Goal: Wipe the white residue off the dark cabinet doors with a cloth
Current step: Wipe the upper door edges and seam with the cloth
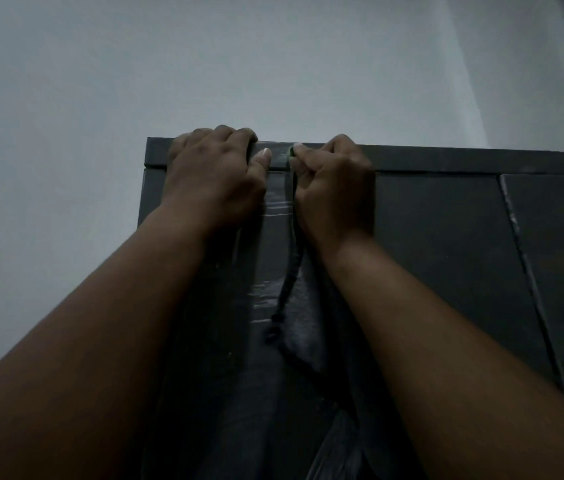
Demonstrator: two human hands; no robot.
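Cataloguing one moment at the top of a tall dark cabinet (446, 216), seen from below against a pale wall (100, 98).

Item: cabinet. Fills the centre and right of the frame; its top edge runs across the middle. Two door panels show, parted by a narrow seam at the right. Glossy, hard surface.

Item: white residue (275, 206). Thin pale streaks on the left door, between the two hands, with more smears lower at centre frame. Faint in the dim light; its full extent cannot be made out.

Item: cloth (292, 271). Dark, limp, twisted into a narrow strand that hangs down the door from the right hand to centre frame. Judged light and soft, with no stiffness of its own; it will drape and bunch, so it is best gathered into a wad in the palm, so that a broad face presses flat on the streaks.

Item: left hand (214, 174). Fingers hooked over the cabinet's top edge, thumb laid straight along the front; it grips the cabinet, apparently for steadying.

Item: right hand (334, 188). Closed in a fist at the top edge, just beside the left hand, holding the upper end of the cloth.

Note: the slick door should release the residue under firm rubbing, though that is a guess.
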